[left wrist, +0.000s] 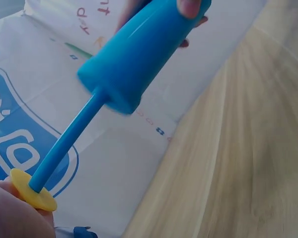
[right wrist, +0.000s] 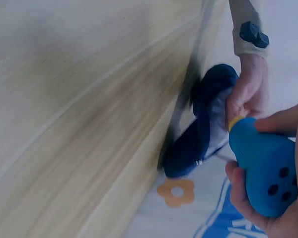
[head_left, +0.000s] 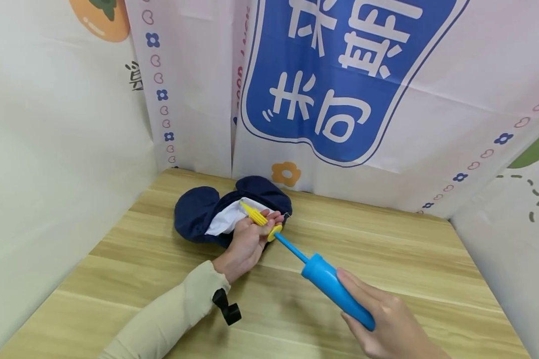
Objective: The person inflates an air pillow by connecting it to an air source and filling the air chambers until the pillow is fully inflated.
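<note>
A blue and yellow balloon hand pump [head_left: 332,286] spans the space between both hands, its thin blue rod [left wrist: 67,141] drawn out of the wide barrel. My left hand [head_left: 247,247] grips the yellow nozzle end [head_left: 254,213], with the yellow disc [left wrist: 32,191] right beside the fingers. My right hand [head_left: 388,319] wraps round the blue barrel, whose holed end [right wrist: 270,173] shows in the right wrist view. Under and behind the nozzle lies a navy fabric piece [head_left: 195,214] with two rounded lobes, its white lining [head_left: 224,219] exposed and a small zip pull at one side.
The wood-grain table [head_left: 143,269] runs back to a white printed sheet [head_left: 197,99] with a blue sign and an orange flower. White sheets also stand at the left and right sides. A black strap piece [head_left: 226,306] sits at the left sleeve cuff.
</note>
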### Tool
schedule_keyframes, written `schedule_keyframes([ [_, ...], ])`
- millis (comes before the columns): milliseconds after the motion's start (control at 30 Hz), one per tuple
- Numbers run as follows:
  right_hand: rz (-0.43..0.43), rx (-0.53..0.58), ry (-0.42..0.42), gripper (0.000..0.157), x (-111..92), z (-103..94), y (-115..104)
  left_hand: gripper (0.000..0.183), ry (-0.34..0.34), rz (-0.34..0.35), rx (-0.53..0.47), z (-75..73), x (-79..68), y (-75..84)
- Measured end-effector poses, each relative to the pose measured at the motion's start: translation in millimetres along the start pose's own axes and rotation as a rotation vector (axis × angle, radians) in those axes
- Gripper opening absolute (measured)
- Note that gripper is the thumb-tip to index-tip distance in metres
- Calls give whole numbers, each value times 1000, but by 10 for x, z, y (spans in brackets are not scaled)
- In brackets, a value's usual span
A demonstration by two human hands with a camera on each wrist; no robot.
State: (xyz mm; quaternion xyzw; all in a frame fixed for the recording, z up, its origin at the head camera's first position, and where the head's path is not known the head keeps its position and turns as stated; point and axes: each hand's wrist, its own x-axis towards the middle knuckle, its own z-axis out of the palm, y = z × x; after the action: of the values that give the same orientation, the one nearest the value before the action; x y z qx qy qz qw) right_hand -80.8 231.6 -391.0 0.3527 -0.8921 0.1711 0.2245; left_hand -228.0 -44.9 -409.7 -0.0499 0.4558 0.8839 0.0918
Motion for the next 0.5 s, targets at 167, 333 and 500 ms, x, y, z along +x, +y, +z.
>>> schedule_keyframes([
  [167, 83, -53, -31, 74, -151, -216, -48, 38, 52, 7, -39, 19, -54, -38],
  [333, 154, -63, -74, 83, -8, -157, -212, 25, 139, 11, -60, 8, -226, -244],
  [500, 110, -21, -17, 72, 287, 139, -267, 17, 179, 72, -77, -4, -325, -386],
])
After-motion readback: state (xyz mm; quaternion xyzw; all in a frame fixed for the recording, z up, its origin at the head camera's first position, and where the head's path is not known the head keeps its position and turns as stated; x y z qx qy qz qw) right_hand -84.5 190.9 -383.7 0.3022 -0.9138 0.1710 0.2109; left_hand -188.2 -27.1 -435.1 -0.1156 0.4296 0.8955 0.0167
